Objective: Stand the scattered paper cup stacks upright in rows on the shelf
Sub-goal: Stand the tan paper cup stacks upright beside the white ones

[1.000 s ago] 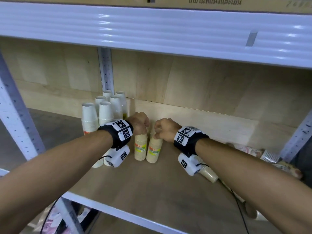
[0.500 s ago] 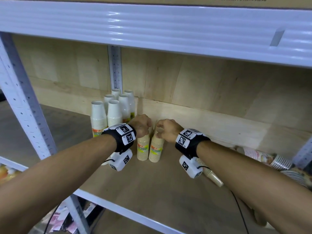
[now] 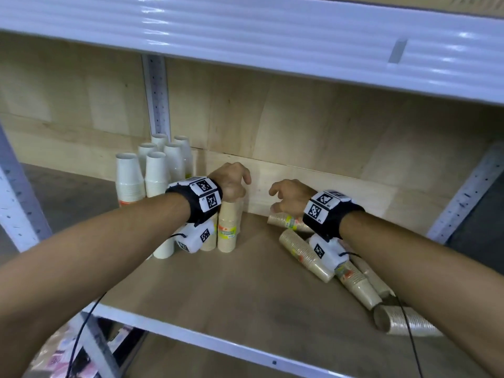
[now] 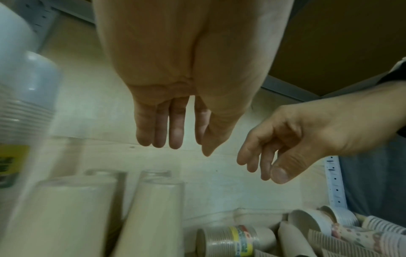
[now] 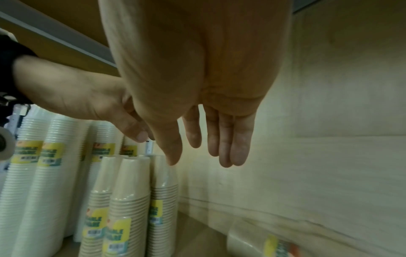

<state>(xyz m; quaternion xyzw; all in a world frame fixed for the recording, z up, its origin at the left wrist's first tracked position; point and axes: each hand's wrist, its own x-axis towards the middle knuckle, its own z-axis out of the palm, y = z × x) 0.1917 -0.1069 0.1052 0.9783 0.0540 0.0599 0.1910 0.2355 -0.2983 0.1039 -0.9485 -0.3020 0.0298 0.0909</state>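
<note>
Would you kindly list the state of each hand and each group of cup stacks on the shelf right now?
left hand: open, above the upright brown stacks, holding nothing
right hand: open, empty
white cup stacks: upright, grouped at back left
brown cup stacks: upright, side by side
scattered cup stacks: lying on their sides at right

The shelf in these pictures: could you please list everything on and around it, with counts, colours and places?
White cup stacks: at least six, upright, back left of the shelf.
Tan cup stacks: at least three, upright, beside the white ones, under the left hand.
Lying cup stacks: several, tan and patterned, scattered at right; count unclear.
Shelf board: one, wooden, white front edge.
Upper shelf: one, white, overhead.
Uprights: grey-white, perforated.
Left hand: holds nothing, above the tan stacks.
Right hand: fingers loose, holds nothing, above the lying stacks.
</note>
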